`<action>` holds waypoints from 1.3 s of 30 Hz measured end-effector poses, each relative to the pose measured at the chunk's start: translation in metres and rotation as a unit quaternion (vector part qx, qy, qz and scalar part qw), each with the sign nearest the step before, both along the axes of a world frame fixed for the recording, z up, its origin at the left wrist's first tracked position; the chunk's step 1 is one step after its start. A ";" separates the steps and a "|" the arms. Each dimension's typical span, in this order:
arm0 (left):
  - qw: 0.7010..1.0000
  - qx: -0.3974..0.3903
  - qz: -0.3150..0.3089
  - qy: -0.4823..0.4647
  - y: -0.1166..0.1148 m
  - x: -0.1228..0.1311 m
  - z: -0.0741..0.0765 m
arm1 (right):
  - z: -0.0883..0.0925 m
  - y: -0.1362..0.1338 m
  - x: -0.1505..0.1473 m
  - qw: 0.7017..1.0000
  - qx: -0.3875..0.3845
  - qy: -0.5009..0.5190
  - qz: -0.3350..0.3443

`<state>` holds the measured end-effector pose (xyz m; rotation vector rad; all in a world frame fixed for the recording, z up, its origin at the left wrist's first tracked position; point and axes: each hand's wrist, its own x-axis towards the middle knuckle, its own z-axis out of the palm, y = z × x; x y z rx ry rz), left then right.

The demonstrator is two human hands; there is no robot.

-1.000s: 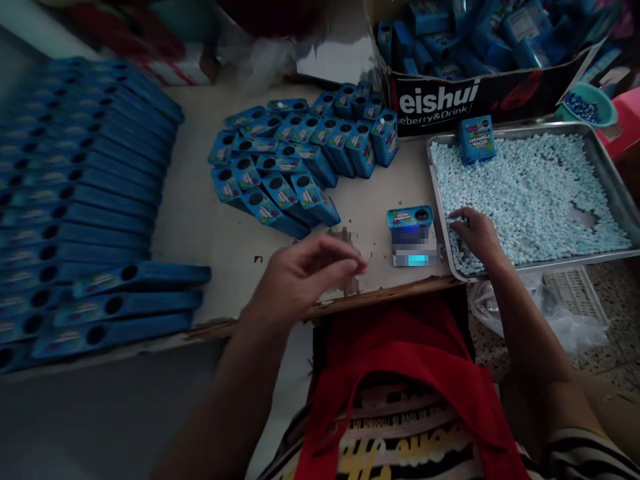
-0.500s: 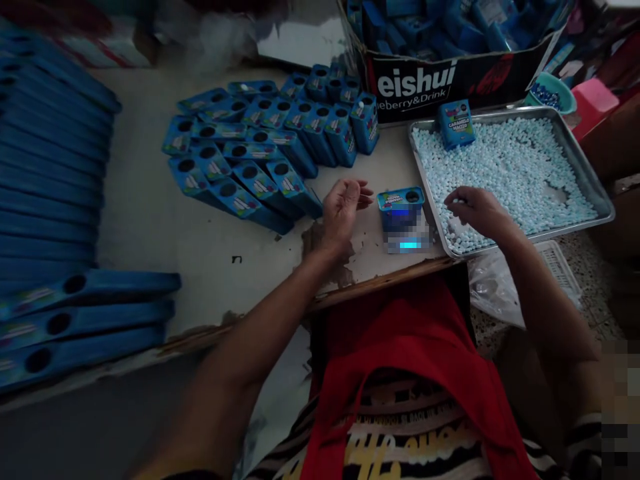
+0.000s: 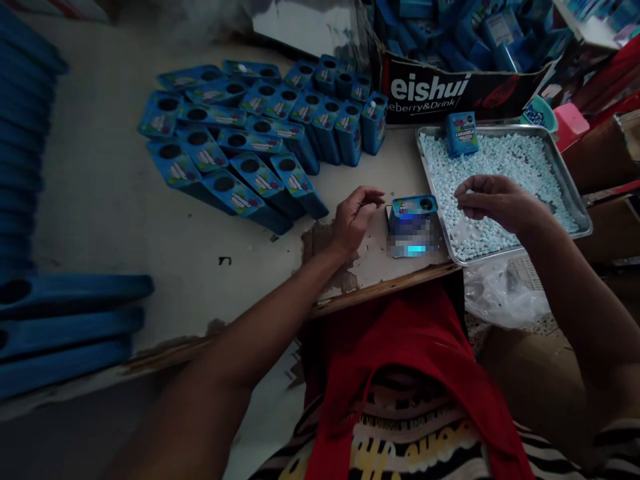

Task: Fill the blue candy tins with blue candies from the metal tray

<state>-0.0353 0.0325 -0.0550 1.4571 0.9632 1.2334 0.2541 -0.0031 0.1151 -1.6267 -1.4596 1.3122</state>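
Observation:
A blue candy box with a round dark hole in its top stands on a small scale-like device, mostly blurred, with a bright blue patch. Just left of that box is my left hand, empty, its fingers loosely bent and apart, resting at the table. Above the near left part of a metal tray hovers my right hand, fingertips pinched together; what they hold, if anything, is hidden. Small pale blue and white candies cover the tray, and another blue box stands at its back left.
Several blue boxes with holes stand grouped left of centre. More blue boxes line the far left. Behind the tray is a large black carton full of blue boxes. Clear plastic lies below the tray; the table edge is worn.
The camera view has shifted slightly. My right hand has risen a little from the candies, its fingers now pinched. My left hand stays beside the box on the device.

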 end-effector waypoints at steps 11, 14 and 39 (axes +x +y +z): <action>0.999 -0.034 -0.010 -0.007 0.008 0.002 -0.001 | 0.007 0.010 -0.006 0.998 0.052 -0.010 0.022; 0.999 -0.028 -0.028 -0.014 0.009 0.001 -0.002 | 0.000 0.006 0.011 0.999 0.043 0.011 0.005; 0.935 0.230 -0.019 0.270 -0.006 0.026 0.037 | -0.018 -0.003 0.022 0.984 0.012 -0.165 0.070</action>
